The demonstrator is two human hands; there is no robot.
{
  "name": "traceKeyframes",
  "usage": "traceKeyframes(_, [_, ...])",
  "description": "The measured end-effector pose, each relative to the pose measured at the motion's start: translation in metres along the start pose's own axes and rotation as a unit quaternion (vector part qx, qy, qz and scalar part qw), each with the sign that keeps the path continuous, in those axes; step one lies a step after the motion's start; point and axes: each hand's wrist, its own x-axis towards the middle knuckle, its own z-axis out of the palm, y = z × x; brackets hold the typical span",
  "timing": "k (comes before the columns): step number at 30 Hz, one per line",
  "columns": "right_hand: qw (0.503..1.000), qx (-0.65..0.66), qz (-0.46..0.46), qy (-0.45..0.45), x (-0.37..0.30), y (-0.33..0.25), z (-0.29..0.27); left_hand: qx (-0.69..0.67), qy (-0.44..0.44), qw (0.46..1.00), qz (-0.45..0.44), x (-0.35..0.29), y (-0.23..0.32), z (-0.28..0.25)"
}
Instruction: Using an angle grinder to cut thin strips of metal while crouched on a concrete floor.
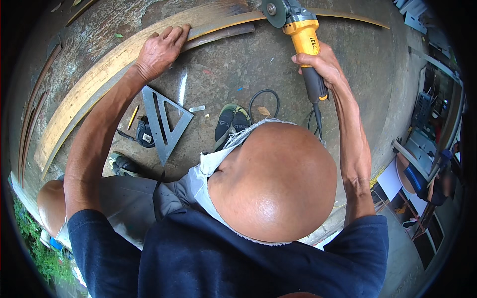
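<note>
My right hand [322,64] is wrapped round the black and yellow body of an angle grinder [304,39], its cord trailing down toward my knee. The grinder's cutting disc [279,17] is at a long narrow strip [226,22], brownish and perhaps metal; I cannot tell whether they touch. My left hand [161,49] presses down on that strip with fingers curled over it, left of the disc. Beneath and beyond the strip lies a wide wooden plank [94,82]. A shorter dark piece [218,37] lies along the strip's near side.
A triangular metal speed square [166,124], a tape measure [144,132] and a yellow pencil [133,117] lie on the concrete floor near my shoes [232,121]. Thin brown strips [37,114] lie at far left. Racks and tools [427,129] stand along the right side.
</note>
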Motion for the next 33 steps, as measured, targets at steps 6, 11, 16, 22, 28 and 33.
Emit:
traceKeyframes(6, [1.0, 0.009, 0.0, 0.003, 0.0, 0.0001, 0.0024, 0.018, 0.0, 1.0, 0.001, -0.0006, 0.0004, 0.0002])
traceKeyframes(11, [1.0, 0.001, 0.002, 0.001, 0.0002, -0.0011, 0.0046, 0.011, 0.001, 1.0, -0.002, -0.0014, -0.0002, -0.0008])
traceKeyframes(16, [1.0, 0.005, 0.0, 0.003, 0.0, -0.0016, 0.0043, 0.007, 0.014, 1.0, -0.002, -0.0009, 0.0001, 0.0017])
traceKeyframes(22, [1.0, 0.001, 0.01, -0.001, -0.0003, -0.0016, 0.0045, 0.008, 0.025, 1.0, -0.003, -0.0022, -0.0001, 0.0035])
traceKeyframes(28, [1.0, 0.001, 0.007, -0.003, 0.0, -0.0024, 0.005, 0.004, 0.021, 1.0, -0.003, -0.0023, -0.0004, 0.0035])
traceKeyframes(33, [1.0, 0.0, 0.01, -0.003, -0.0017, -0.0063, 0.0055, 0.002, 0.016, 1.0, -0.009, -0.0023, 0.0012, 0.0018])
